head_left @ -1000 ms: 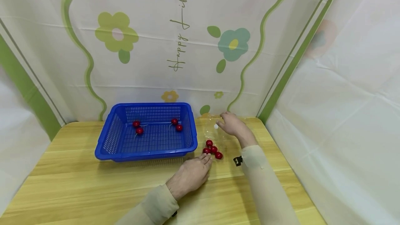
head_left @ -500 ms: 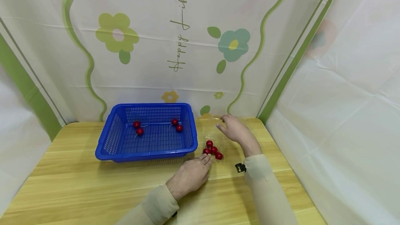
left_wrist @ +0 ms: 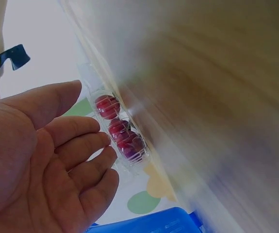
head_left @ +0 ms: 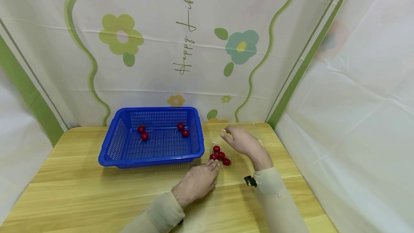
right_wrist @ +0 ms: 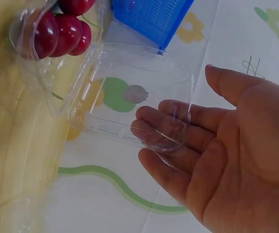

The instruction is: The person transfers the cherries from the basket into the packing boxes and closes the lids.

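Observation:
Several red cherries (head_left: 221, 155) lie in a clear plastic clamshell box (left_wrist: 139, 158) to the right of the blue basket. Its transparent lid (right_wrist: 122, 114), bearing a grey-looking round sticker, stands raised in the right wrist view. Over the box's far side is my right hand (head_left: 242, 140), its loosely bent fingers behind the lid, fingertips at its edge. My left hand (head_left: 198, 179) has its fingertips at the box's near side, beside the cherries. In the left wrist view its palm shows with nothing in it, fingers slightly bent.
The blue perforated basket (head_left: 150, 161) holds several cherries with stems, in two pairs. A clear plastic piece (head_left: 258, 134) lies on the wooden table (head_left: 81, 190) beyond the right hand. A white flowered cloth (head_left: 155, 82) hangs behind, and white cloth hangs at both sides.
My right hand has drawn slightly toward me, and its forearm has shifted nearer. The lid's white sticker no longer shows in the head view. My left hand and the cherries stay put.

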The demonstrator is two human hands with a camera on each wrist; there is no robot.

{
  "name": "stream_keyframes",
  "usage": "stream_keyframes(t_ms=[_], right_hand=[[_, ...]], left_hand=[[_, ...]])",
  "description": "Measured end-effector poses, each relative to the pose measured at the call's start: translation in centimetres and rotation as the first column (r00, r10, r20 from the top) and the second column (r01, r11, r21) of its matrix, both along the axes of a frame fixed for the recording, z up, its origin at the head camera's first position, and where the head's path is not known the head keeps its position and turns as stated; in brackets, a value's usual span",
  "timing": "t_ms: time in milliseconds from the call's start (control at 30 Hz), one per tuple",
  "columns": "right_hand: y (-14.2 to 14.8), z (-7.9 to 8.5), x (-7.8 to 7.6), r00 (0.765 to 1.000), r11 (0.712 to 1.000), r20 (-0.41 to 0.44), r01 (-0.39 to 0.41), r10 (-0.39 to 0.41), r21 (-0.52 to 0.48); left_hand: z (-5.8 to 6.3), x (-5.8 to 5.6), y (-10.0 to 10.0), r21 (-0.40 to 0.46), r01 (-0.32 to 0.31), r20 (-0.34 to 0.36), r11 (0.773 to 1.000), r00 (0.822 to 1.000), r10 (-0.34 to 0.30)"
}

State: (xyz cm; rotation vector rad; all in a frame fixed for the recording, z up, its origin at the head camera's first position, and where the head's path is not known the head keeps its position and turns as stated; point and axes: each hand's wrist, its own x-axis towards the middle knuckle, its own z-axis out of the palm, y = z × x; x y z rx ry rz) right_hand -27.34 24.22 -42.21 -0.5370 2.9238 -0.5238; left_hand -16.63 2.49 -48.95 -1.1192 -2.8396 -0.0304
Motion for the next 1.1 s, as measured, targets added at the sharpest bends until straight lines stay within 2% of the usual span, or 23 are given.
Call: stream_keyframes(t_ms=[367, 800, 1100], right_hand=[[-0.4, -1.1, 1.2, 0.992, 0.999, 0.129, -0.001, 0.007, -0.047], [-0.7, -2.6, 2.0, 0.985, 0.997, 0.175, 0.009, 0.003, -0.071], [-0.7, -3.5, 2.1, 0.988, 0.998, 0.152, -0.030, 0.039, -0.056]], left_hand=[[0.1, 0.0, 0.0, 0.004, 0.000, 0.007, 1.000, 1.000, -0.001], [0.3, 0.0, -0.1, -0.018, 0.001, -0.016, 1.000, 1.000, -0.001], [0.8, -0.2, -0.6, 0.014, -0.007, 0.026, 1.000, 1.000, 0.006]])
